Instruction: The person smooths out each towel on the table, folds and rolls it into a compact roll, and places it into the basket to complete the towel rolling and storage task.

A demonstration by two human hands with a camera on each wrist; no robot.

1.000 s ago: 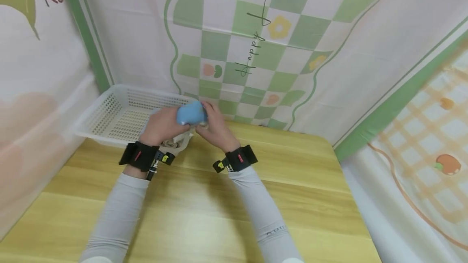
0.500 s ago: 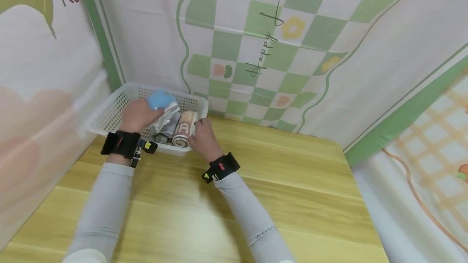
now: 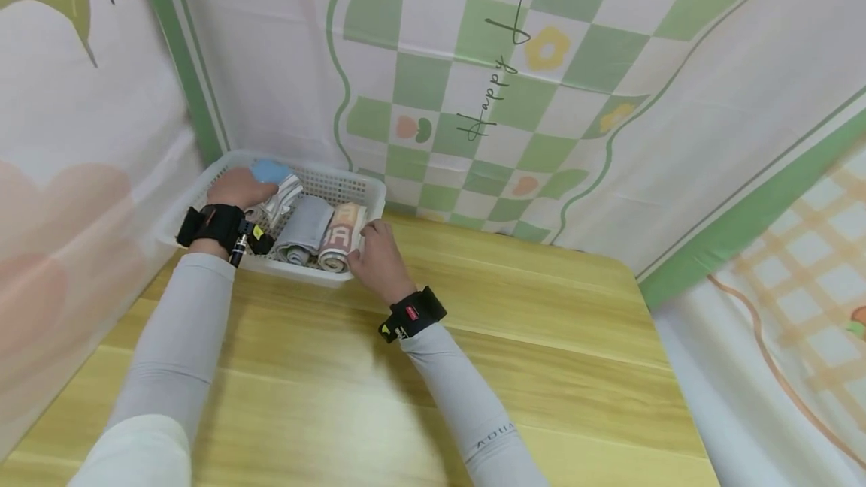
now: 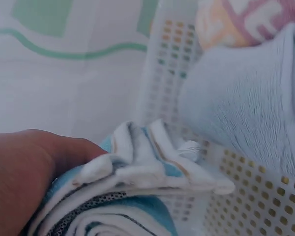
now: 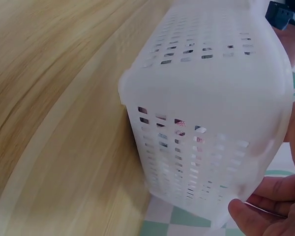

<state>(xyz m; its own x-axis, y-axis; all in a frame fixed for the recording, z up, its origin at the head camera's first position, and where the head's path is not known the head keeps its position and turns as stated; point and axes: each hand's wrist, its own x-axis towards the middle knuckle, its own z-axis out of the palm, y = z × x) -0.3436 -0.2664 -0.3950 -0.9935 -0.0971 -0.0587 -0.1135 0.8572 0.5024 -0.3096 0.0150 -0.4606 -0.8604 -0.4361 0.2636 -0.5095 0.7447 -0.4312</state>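
Observation:
My left hand (image 3: 233, 188) grips a rolled blue-and-white towel (image 4: 137, 182) at the left end of a white plastic basket (image 3: 361, 185). In the left wrist view the thumb presses the towel's folded top edge, and its coiled end faces the camera. Beside it in the basket lie a grey-blue rolled towel (image 3: 307, 222) and, farther right, an orange-and-pink patterned roll (image 3: 343, 235). My right hand (image 3: 382, 261) holds the basket's right end at the rim. The right wrist view shows the thumb and fingers at that rim, outside the slotted wall (image 5: 182, 147).
The basket stands at the back left of a wooden table (image 3: 433, 397), close to a green-and-white checked curtain (image 3: 460, 96). Another printed cloth (image 3: 88, 209) hangs along the left side.
From in front of the basket, the left hand has carried the blue towel left and down into it. The right hand has let go of the towel and moved to the basket's right rim.

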